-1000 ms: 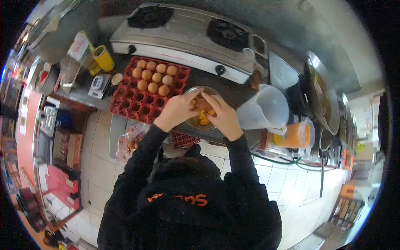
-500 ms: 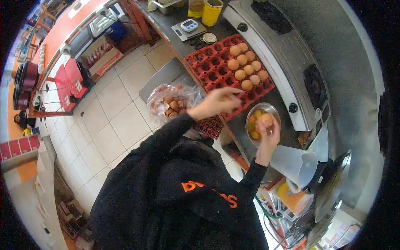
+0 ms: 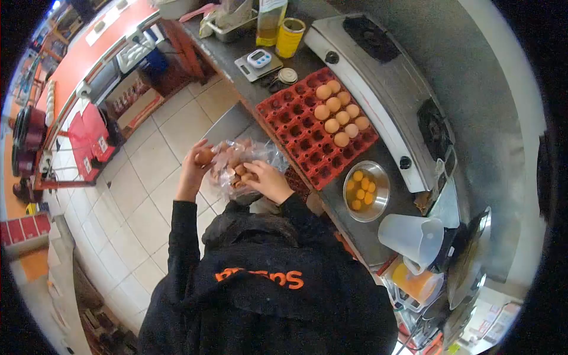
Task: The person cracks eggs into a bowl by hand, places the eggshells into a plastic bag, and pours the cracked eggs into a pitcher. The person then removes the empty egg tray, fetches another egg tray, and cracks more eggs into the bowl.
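My left hand (image 3: 190, 171) is raised at the left edge of a clear plastic bag (image 3: 266, 152), its fingers closed around a brown eggshell (image 3: 204, 156). Broken eggshells (image 3: 235, 178) fill the bag. Over them reaches my right hand (image 3: 271, 181), fingers stretched and apart, the tips touching or just above a piece of shell. A metal bowl (image 3: 383, 204) on the counter holds several yolks (image 3: 361, 194) in clear egg white. Beside it lies a red egg tray (image 3: 296, 133) with several whole brown eggs (image 3: 333, 105) in its right part.
A gas stove (image 3: 378, 100) runs along the wall behind the tray. On the counter (image 3: 331, 195) stand a clear plastic jug (image 3: 408, 236), a yellow can (image 3: 290, 38) and a scale (image 3: 251, 68) with a timer (image 3: 259, 58) on it. Tiled floor (image 3: 142, 207) lies to the left.
Both hands have moved left, from the tray and bowl to the bag of shells. The egg held over the bowl is gone from there; my left hand now holds an eggshell.
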Tool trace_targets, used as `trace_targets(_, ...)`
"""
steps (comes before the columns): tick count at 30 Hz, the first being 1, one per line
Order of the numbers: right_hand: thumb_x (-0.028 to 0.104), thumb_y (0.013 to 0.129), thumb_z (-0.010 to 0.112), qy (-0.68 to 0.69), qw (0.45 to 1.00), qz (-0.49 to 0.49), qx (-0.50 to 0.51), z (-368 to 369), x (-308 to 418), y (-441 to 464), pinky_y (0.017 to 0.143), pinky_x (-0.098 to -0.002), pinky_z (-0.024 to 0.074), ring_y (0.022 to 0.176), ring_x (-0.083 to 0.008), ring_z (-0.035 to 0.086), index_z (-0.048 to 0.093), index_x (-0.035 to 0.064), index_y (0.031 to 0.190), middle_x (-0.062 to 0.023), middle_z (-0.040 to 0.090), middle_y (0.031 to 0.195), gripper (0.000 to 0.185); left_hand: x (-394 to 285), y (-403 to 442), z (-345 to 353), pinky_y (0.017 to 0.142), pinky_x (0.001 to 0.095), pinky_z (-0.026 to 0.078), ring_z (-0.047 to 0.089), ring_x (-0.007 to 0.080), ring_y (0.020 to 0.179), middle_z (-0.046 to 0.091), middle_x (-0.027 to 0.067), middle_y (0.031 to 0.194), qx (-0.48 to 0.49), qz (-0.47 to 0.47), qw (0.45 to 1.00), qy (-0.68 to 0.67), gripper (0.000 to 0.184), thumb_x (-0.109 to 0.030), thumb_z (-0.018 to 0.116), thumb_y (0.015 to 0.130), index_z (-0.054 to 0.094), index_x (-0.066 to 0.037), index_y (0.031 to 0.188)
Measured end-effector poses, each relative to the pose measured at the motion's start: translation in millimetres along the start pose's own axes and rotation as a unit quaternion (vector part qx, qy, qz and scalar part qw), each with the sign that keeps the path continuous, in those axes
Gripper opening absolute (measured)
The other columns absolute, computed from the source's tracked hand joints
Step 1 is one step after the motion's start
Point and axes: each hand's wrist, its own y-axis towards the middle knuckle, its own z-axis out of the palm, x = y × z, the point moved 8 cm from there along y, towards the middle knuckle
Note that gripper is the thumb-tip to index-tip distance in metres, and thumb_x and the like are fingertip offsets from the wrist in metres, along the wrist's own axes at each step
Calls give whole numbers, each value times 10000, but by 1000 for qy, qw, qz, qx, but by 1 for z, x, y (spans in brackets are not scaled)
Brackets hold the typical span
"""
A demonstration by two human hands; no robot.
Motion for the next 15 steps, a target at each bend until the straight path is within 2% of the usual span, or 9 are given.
trace_targets(3, 202, 822, 668, 5, 994, -47, -96, -103, 32, 33, 860, -413, 492, 1013, -311, 607, 642, 73, 1142, -119, 643, 1073, 346, -3, 3, -5, 979, 368, 486, 587, 265, 1132, 534, 182, 1306, 18, 9, 999, -47, 501, -272, 502, 960, 418, -33, 1393)
trace_targets(5, 222, 856, 638, -79, 970, -36, -228, -178, 22, 58, 876, -418, 477, 1036, -301, 596, 649, 35, 1101, -108, 667, 998, 308, -6, 4, 1, 1010, 376, 468, 582, 280, 1131, 525, 197, 1314, 27, 6, 997, -79, 532, -262, 519, 957, 385, -20, 1412)
trace_targets(7, 304, 868, 630, -319, 906, 40, -273, -225, -7, 87, 920, -465, 438, 1098, -295, 570, 622, 22, 1159, -119, 650, 1102, 405, -11, 3, 12, 1020, 392, 464, 584, 293, 1119, 525, 209, 1305, 36, 0, 994, -105, 538, -267, 527, 966, 372, -11, 1414)
trace_targets(10, 384, 865, 622, -403, 871, 200, -198, -228, -87, 121, 963, -518, 389, 1189, -312, 510, 582, 49, 1247, -140, 572, 1287, 509, -15, 2, 33, 989, 378, 482, 598, 258, 1069, 548, 202, 1278, 65, -5, 990, -125, 522, -334, 493, 996, 390, -20, 1401)
trace_targets(13, 424, 854, 622, -541, 802, 215, -130, -207, -99, 131, 977, -534, 371, 1240, -337, 459, 537, 71, 1312, -161, 457, 1419, 585, -17, 3, 45, 918, 351, 511, 610, 206, 1078, 596, 159, 1223, 91, -36, 992, -84, 463, -365, 403, 1028, 422, -61, 1377)
trace_targets(14, 356, 881, 593, -547, 796, 237, -104, -202, -105, 133, 996, -533, 364, 1268, -347, 428, 563, 84, 1293, -187, 405, 1460, 495, -14, 1, 45, 793, 274, 491, 606, 133, 974, 635, 112, 1187, 83, -58, 993, -57, 460, -400, 396, 1027, 450, -88, 1362)
trace_targets(15, 323, 886, 584, -555, 789, 239, -112, -201, -102, 134, 997, -531, 364, 1260, -345, 433, 576, 84, 1272, -184, 427, 1436, 455, -13, 2, 47, 775, 262, 480, 598, 119, 952, 638, 103, 1189, 83, -61, 993, -54, 460, -408, 400, 1024, 458, -94, 1356)
